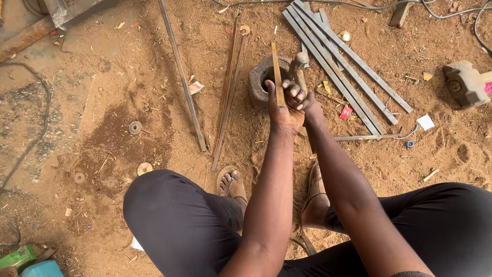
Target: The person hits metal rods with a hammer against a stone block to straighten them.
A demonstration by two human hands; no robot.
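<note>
Left hand (pixel 283 110) wrapped around a flat metal strip (pixel 277 72), fingers clamped on its lower part; strip stands near upright, top end reaching over the round metal block (pixel 259 82) with a centre hole, which sits on the sandy ground (pixel 154 128) just ahead of the hands; right hand (pixel 302 100) pressed against the left, fingers curled shut on a hammer handle (pixel 300 81), hammer head (pixel 299 60) up beside the block's right rim; can't tell whether strip's lower end touches the ground. Both knees in dark trousers frame the bottom of the view; sandalled foot (pixel 231 183) between them. Bundle of grey flat bars (pixel 338 66) lies right of the block; thin rusty rods (pixel 229 87) left of it; a concrete-coloured block (pixel 465 82) far right.
</note>
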